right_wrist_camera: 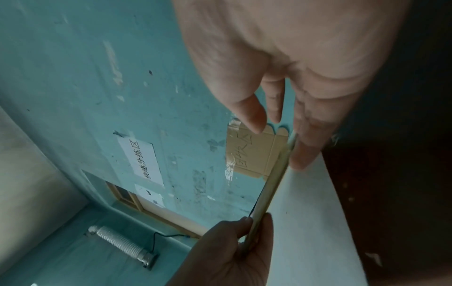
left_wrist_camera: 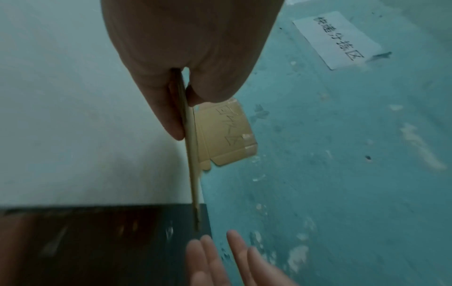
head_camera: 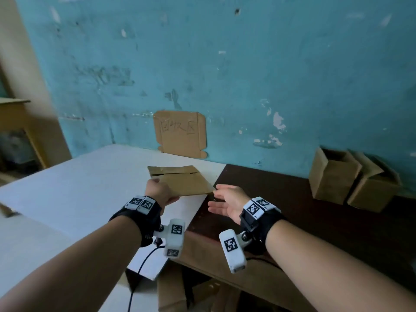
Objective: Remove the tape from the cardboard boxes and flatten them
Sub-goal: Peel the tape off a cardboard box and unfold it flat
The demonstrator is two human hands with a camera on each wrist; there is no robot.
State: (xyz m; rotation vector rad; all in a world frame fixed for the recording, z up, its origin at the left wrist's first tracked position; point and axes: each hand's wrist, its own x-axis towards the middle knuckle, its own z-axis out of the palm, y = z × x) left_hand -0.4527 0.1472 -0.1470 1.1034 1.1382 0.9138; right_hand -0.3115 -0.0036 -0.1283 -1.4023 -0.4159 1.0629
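Pinching the near left corner of the flattened box [head_camera: 184, 181] between thumb and fingers, the left hand [head_camera: 158, 191] held it low over the white desk [head_camera: 74, 190], by the edge where the dark desk [head_camera: 315, 221] began. The right hand [head_camera: 227, 200] hung open, fingers straight, its fingertips [right_wrist_camera: 299, 160] at the box's right corner; whether they touched it could not be told. Two open boxes [head_camera: 353, 180] stood well apart on the dark desk by the blue wall [head_camera: 247, 75]. A cardboard sign [head_camera: 180, 134] was taped to that wall behind the flattened box.
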